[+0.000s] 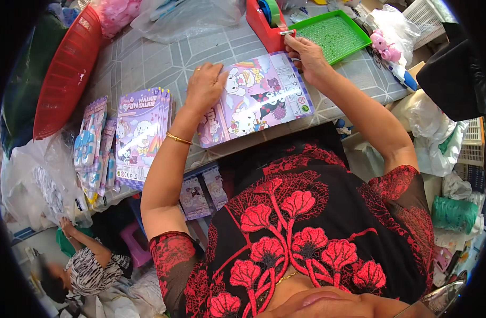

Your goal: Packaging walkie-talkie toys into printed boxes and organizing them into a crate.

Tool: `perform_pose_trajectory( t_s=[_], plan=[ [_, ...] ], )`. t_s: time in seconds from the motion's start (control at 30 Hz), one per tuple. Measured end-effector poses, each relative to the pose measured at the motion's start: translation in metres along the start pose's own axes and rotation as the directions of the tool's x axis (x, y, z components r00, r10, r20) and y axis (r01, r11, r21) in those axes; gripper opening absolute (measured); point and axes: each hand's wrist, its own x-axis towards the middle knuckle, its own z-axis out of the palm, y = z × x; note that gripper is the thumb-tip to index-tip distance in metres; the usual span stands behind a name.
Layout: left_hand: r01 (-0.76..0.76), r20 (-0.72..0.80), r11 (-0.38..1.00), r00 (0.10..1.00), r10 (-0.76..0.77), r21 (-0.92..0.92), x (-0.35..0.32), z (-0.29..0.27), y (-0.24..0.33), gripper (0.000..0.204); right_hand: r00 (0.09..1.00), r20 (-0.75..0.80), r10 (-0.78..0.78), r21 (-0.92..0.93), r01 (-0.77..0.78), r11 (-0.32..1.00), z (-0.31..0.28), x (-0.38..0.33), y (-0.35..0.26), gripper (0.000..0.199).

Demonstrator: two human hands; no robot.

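A purple printed cardboard sheet (261, 95) with cartoon characters lies at a slant on the table in front of me. My left hand (204, 87) is closed over its upper left part, fingers together and bent against the card. Beyond the sheet stands a red tape dispenser (263, 33) with a roll in it. At its cutting edge my right hand (309, 59) pinches with thumb and forefinger, seemingly on the tape end; the tape itself barely shows. The other right fingers curl near the sheet's far right corner.
A stack of purple printed cards (139, 132) and carded blue toys (87, 146) lie left. A red plastic basket (68, 77) leans at far left. A green tray (354, 33) with small bits adjoins the dispenser. Another person (97, 267) sits at lower left.
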Motion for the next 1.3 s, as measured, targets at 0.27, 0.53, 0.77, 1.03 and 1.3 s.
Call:
perform_pose_trajectory(
  t_s=[0.27,0.53,0.77,1.03,1.3],
  plan=[
    [0.628,0.339,0.739,0.770,-0.541,-0.244,-0.023,-0.036,-0.039,0.028,1.000,-0.012,-0.003,-0.203,0.001,0.979,-0.005,-0.002,0.018,0.023],
    [0.681,0.463,0.097,0.587,-0.664,-0.726,-0.077,-0.047,-0.010,0.019,0.849,0.515,-0.116,-0.508,0.411,0.757,0.046,-0.018,-0.026,0.019],
    [0.592,0.497,-0.077,0.592,-0.635,-0.803,-0.093,-0.034,0.030,0.024,0.573,0.692,0.438,-0.666,0.274,0.694,0.118,-0.015,-0.018,0.015],
    [0.522,0.472,-0.101,0.648,-0.598,-0.847,-0.091,-0.031,0.020,0.024,0.462,0.625,0.629,-0.780,0.399,0.482,0.147,-0.020,-0.025,0.016],
    [0.515,0.480,-0.118,0.659,-0.579,-0.849,-0.083,-0.036,0.023,0.025,0.491,0.580,0.650,-0.809,0.443,0.387,0.153,-0.025,-0.029,0.021]
  ],
)
